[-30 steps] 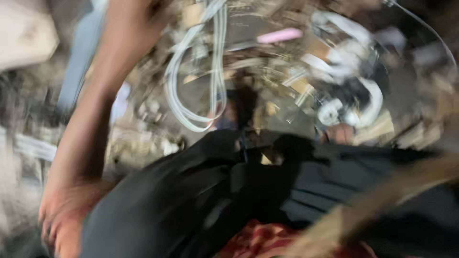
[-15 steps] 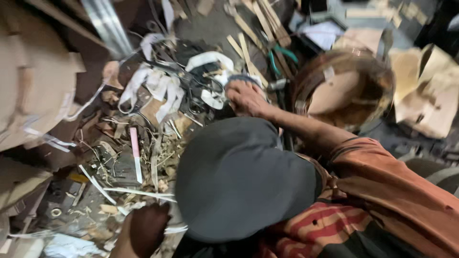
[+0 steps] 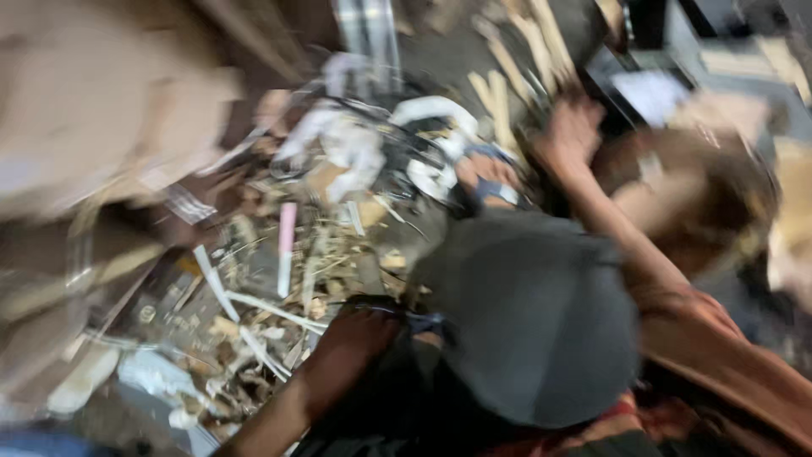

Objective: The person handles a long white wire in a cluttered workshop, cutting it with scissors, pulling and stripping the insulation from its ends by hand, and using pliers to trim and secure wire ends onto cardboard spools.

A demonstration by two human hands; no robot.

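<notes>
**Inspector:** State of the hands?

**Assistant:** They are well apart, with a dark rounded cloth cap [image 3: 524, 322] between them; the left hand [image 3: 359, 334] sits low, at the near edge of the litter; the right hand [image 3: 573, 135] is stretched far up the frame on a brown-sleeved arm. The frame is badly blurred; whether either hand is closed on anything cannot be told.

**Inspector:** What lies nearest each?

**Assistant:** For the right hand, the pale wooden slats [image 3: 499, 93] are just beside it, on its left; the looped white plastic hose [image 3: 436, 110] is further left again, in the tangle. For the left hand, the thin white rods [image 3: 254, 309] lie near it to the left; the pink-and-white stick [image 3: 286, 245] is above those, its long axis running almost straight up the frame. The left hand is clearly the nearer to that stick.

**Inspector:** Surroundings?

**Assistant:** A round brown basket [image 3: 677, 195] sits below and to the right of the right hand; tan cardboard [image 3: 101, 110] fills the upper left.
</notes>
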